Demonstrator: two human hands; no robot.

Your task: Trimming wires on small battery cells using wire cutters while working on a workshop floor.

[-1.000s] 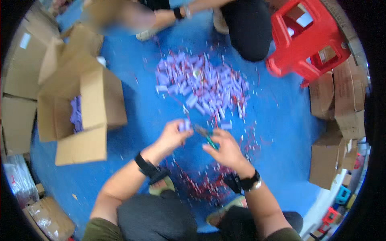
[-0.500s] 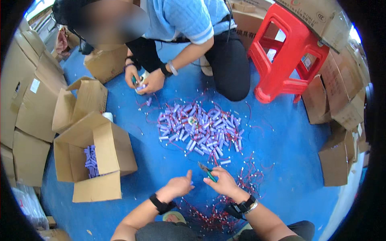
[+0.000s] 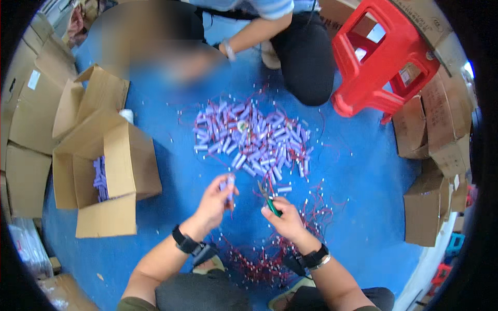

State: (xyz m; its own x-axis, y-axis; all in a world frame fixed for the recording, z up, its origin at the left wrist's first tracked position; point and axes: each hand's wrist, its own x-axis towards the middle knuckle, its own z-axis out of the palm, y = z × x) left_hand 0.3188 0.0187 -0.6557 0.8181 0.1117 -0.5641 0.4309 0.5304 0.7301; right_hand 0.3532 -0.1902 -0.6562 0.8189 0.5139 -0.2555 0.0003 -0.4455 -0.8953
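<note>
- The fingers (image 3: pixel 224 193) of the left hand (image 3: pixel 213 203) are curled tight around a small purple tube-shaped cell (image 3: pixel 229 185), which stands almost upright in the hand with thin red wires hanging from it.
- The fingers of the right hand (image 3: pixel 284 220) are wrapped around the little green-handled cutters (image 3: pixel 268 198). The tips point up toward the cell. I cannot tell if the blades are open or shut.
- The two hands are near each other, just above the blue floor mat (image 3: pixel 363 207), but the cutters do not touch the cell yet.
- Past the hands lies a big heap of purple cells with red wires (image 3: pixel 254 140). Close to the knees lies a heap of cut red wire bits (image 3: pixel 259 259).
- On the left stands an open brown cardboard box (image 3: pixel 104 176) with purple cells inside.
- Another person sits across the heap, next to a red plastic stool (image 3: pixel 381 57).
- To do this well, I think the left hand should hold the cell very still. The cutters should bite only the wire, close to the cell's end, and never the purple skin.
</note>
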